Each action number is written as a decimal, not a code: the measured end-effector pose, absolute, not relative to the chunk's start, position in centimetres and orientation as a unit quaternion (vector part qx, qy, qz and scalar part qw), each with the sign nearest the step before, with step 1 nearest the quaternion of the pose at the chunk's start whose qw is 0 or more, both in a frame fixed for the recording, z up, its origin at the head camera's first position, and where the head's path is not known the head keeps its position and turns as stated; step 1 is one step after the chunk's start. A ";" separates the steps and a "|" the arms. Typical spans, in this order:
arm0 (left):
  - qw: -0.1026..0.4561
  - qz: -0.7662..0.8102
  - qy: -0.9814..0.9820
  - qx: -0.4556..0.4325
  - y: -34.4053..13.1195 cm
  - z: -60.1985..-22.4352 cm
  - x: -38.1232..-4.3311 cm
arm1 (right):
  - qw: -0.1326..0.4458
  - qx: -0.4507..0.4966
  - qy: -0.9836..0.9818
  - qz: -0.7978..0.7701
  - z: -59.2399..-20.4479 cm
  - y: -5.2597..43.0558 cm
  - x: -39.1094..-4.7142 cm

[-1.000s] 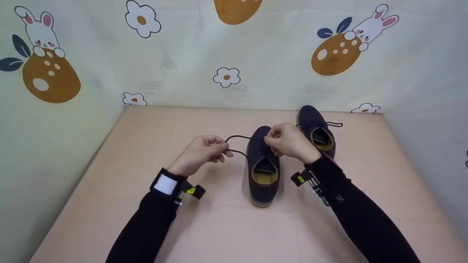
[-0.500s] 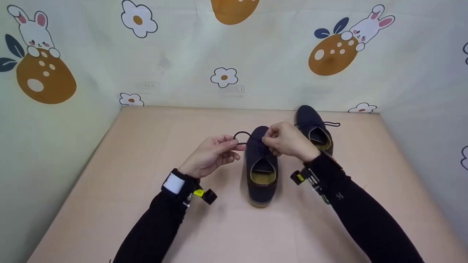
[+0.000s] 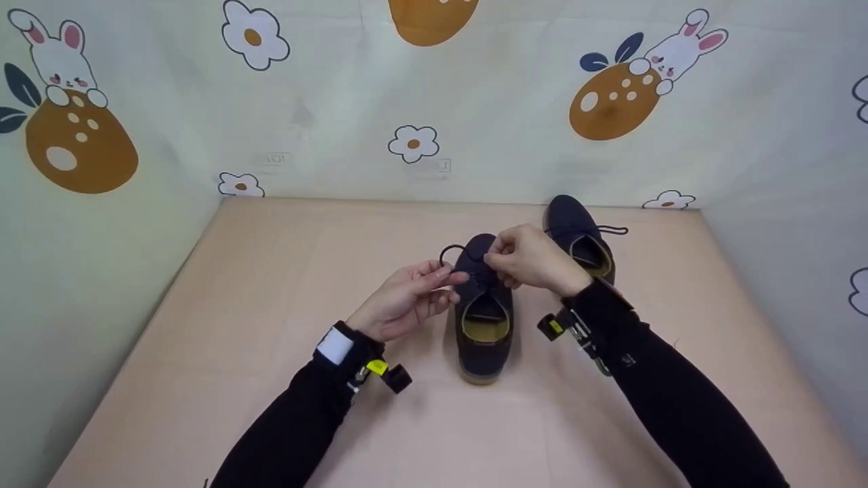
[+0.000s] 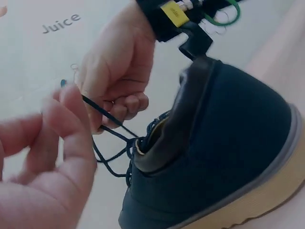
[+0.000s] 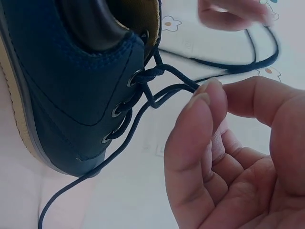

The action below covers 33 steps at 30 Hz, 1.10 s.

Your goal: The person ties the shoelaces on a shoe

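Note:
A dark navy lace-up shoe [image 3: 484, 358] rests on the table, toe pointing away. Over its left side my left hand [image 3: 410, 299] pinches a dark shoelace [image 3: 449, 249], which arcs from the fingertips to the top of the shoe. My right hand [image 3: 532, 261] is above the front of the shoe. In the right wrist view its thumb and index finger pinch doubled lace [image 5: 174, 88] near a crossing by the top eyelets. One lace end [image 5: 62, 192] hangs down past the toe. The left wrist view shows the laces [image 4: 112, 117] stretched between both hands and the eyelets.
A second navy shoe [image 3: 568, 215] stands behind and to the right, close to the right forearm, with a lace loop [image 3: 614, 230] sticking out rightward. A patterned cloth wall [image 3: 339, 102] encloses the back and sides of the light table [image 3: 291, 271].
My left hand has moved right, toward the shoe, and the lace loop between the hands has become smaller. The right hand has stayed nearly still, pinching throughout. The view has turned slightly.

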State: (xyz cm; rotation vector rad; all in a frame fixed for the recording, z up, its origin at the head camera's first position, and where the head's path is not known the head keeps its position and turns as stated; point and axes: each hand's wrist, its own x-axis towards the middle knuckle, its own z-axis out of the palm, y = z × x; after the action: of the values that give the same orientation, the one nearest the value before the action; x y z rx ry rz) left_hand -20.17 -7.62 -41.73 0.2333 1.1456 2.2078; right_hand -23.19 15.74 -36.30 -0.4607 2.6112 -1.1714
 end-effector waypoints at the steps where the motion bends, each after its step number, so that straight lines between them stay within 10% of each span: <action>1: 0.319 0.839 0.430 0.093 -7.8 -41.8 -20.2 | 0.123 -0.158 0.894 -0.401 -36.3 15.8 -23.2; 12: 0.217 0.722 0.653 0.076 -6.8 -43.2 -20.6 | 0.129 -0.155 0.885 -0.419 -36.5 15.9 -23.4; 25: 0.283 0.786 0.541 0.096 -6.7 -42.8 -20.2 | 0.123 -0.166 0.888 -0.411 -36.4 16.0 -23.5; 33: 0.165 0.639 0.740 0.128 -6.4 -42.4 -20.1 | 0.126 -0.164 0.886 -0.416 -36.3 15.9 -23.3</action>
State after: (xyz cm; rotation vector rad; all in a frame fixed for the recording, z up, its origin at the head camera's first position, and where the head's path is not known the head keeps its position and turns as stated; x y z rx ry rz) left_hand -20.09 -6.44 -42.45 0.3661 2.1088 1.8218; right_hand -23.35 15.94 -36.32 -0.4778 2.5785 -1.2108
